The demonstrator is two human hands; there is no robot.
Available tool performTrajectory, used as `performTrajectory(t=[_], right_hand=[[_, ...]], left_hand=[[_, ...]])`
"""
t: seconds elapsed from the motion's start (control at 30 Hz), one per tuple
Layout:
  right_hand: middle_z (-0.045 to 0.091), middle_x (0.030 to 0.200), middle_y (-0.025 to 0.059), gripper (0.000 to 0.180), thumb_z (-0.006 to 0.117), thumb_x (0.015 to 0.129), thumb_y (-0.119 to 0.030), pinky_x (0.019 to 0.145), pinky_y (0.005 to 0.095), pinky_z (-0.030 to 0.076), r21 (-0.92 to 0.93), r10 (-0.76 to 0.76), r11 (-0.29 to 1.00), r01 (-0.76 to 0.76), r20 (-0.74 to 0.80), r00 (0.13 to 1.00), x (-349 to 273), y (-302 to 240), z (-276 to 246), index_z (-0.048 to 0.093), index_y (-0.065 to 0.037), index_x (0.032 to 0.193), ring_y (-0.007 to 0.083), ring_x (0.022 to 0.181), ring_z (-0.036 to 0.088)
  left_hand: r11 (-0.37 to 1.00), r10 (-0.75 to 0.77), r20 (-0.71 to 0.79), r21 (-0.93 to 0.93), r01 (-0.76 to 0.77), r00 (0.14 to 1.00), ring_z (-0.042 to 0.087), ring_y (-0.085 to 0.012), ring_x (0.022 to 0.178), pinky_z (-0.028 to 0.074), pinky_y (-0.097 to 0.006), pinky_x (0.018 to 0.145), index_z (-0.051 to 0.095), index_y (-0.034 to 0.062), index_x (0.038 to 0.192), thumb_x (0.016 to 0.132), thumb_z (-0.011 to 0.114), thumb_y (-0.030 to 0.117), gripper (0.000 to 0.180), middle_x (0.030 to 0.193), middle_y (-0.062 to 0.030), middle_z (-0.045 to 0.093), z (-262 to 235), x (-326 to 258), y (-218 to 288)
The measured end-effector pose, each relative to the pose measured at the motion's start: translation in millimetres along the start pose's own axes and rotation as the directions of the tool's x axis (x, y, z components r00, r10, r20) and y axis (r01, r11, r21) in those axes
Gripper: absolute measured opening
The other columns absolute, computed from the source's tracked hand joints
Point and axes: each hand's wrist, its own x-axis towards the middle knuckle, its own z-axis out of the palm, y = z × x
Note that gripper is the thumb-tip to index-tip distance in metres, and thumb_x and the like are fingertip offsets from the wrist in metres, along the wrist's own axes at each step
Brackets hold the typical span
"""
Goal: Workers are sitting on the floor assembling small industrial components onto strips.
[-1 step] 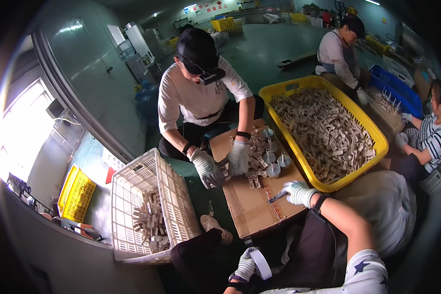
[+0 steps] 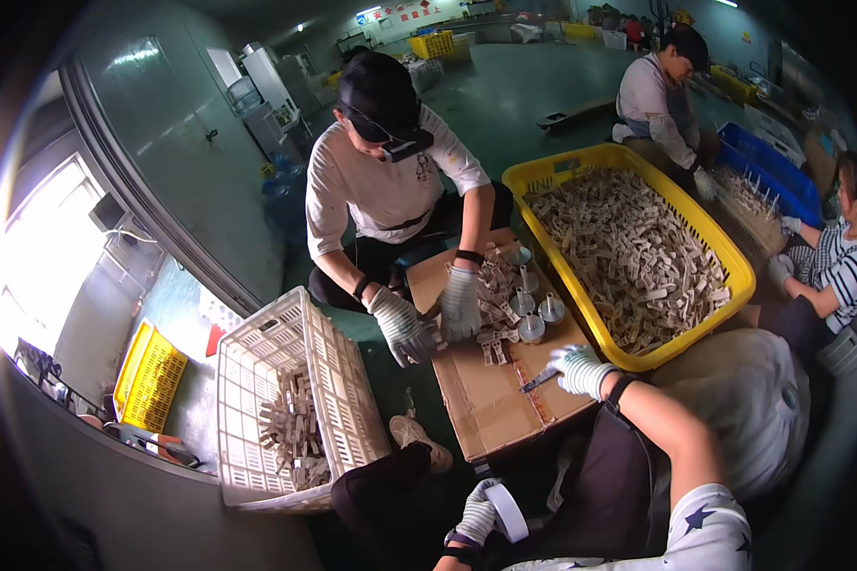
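Observation:
My left hand [image 2: 476,515], in a white striped glove, is closed round a roll of white tape [image 2: 508,512] low over my lap. My right hand [image 2: 579,371], gloved too, is closed on a slim grey-blue tool like a small knife, too small to name surely. Its dark tip meets the cardboard box [image 2: 490,419], close to a torn reddish strip. Metal cups with upright stems [image 2: 531,328] stand on that box beyond my right hand, beside a pile of pale clip-like pieces [image 2: 493,300]. Across the box, a co-worker's gloved hands [image 2: 428,328] rest near its left edge.
A yellow basket [image 2: 671,354] full of pale pieces stands right of the box. To the left is a white crate [image 2: 328,381] partly filled with similar pieces. A white sack [image 2: 752,400] lies by my right arm. Two more people sit at the right near a blue crate [image 2: 781,171].
The co-worker's hand on the box has shifted slightly. My right hand has barely moved, and my left still holds the tape roll.

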Motion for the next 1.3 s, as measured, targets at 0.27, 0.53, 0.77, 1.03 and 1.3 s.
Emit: performTrajectory(t=[0.27,0.53,0.77,1.03,1.3], right_hand=[[0.063,0.11,0.0093,0.028,0.061,0.081,-0.016,0.087,0.0457,0.046,-0.11,0.098,0.99,-0.087,0.095,0.991,24,-21,13,0.063,-0.014,0.109,0.0276,0.106,0.061],[0.064,0.108,0.0092,0.027,0.062,0.082,-0.018,0.087,0.0466,0.045,-0.024,0.208,0.978,-0.207,0.028,0.978,20,-32,27,0.062,-0.013,0.109,0.0282,0.104,0.062],[0.063,0.108,0.0083,0.023,0.063,0.081,-0.024,0.086,0.0493,0.044,0.112,0.201,0.976,-0.189,-0.107,0.974,11,-27,48,0.067,-0.017,0.103,0.0282,0.103,0.059],[0.065,0.094,0.0059,0.009,0.069,0.075,-0.016,0.082,0.0453,0.047,0.267,0.262,0.942,-0.203,-0.209,0.942,8,-25,46,0.069,-0.017,0.084,0.0283,0.095,0.061],[0.065,0.092,0.0058,0.007,0.068,0.072,-0.014,0.08,0.0449,0.047,0.264,0.256,0.948,-0.18,-0.293,0.921,5,-23,63,0.068,-0.018,0.077,0.0282,0.093,0.061]], left_hand=[[0.997,0.023,-0.106,0.069,-0.016,0.994,0.065,-0.0162,0.079,0.057,-0.031,0.072,0.066,0.0085,0.099,0.088,0.065,0.001,0.014,0.089,-0.0032,0.067,-2,1,4],[0.998,0.027,-0.083,-0.058,-0.032,0.996,0.063,-0.0137,0.079,0.056,-0.028,0.069,0.066,0.0102,0.103,0.087,0.066,0.0,0.019,0.09,-0.0012,0.067,-2,8,16],[0.993,0.099,-0.137,0.074,-0.09,0.986,0.066,-0.0203,0.079,0.058,-0.033,0.073,0.068,0.0076,0.099,0.091,0.056,0.005,0.014,0.089,-0.0061,0.069,8,14,18],[0.992,0.004,-0.039,-0.124,-0.009,0.999,0.063,-0.0123,0.084,0.056,-0.027,0.076,0.066,0.0082,0.105,0.083,0.07,-0.002,0.024,0.093,-0.0011,0.067,-3,18,21],[0.99,0.022,-0.026,-0.139,-0.025,0.999,0.064,-0.0135,0.084,0.056,-0.028,0.077,0.066,0.0071,0.105,0.086,0.066,-0.004,0.022,0.095,-0.0028,0.068,-10,22,15]])
